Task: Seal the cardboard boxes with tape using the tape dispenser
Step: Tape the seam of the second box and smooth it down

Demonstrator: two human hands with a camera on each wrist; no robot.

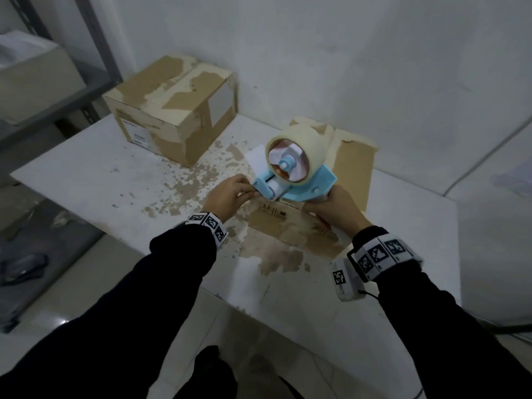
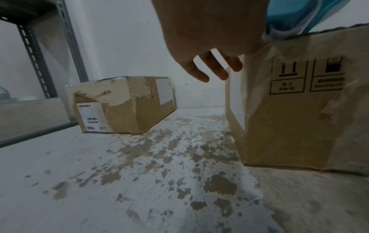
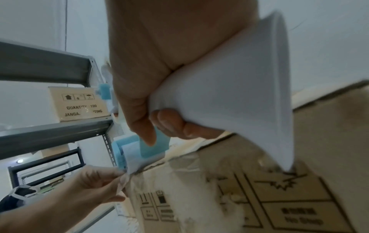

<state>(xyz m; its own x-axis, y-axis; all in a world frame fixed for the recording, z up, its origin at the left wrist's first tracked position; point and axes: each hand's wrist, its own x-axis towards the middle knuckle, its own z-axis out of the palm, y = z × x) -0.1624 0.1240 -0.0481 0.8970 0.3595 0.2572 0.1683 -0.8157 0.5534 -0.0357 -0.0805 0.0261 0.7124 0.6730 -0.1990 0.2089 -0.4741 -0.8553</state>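
Observation:
A light blue tape dispenser (image 1: 296, 180) with a clear tape roll (image 1: 293, 151) hovers over the near cardboard box (image 1: 354, 165). My right hand (image 1: 334, 208) grips its white handle (image 3: 229, 88) from below. My left hand (image 1: 230, 194) pinches the loose tape end (image 3: 124, 178) at the dispenser's front roller (image 3: 127, 152), over the box's near left top edge. In the left wrist view the other fingers (image 2: 201, 72) hang loosely beside the box (image 2: 295, 113). A second worn box (image 1: 172, 110) sits at the table's far left, away from both hands.
The white table (image 1: 100, 180) has peeled brown patches around the boxes. A grey metal shelf rack (image 1: 57, 90) stands to the left with a printed carton (image 3: 79, 104) on it. A white wall lies close behind the boxes.

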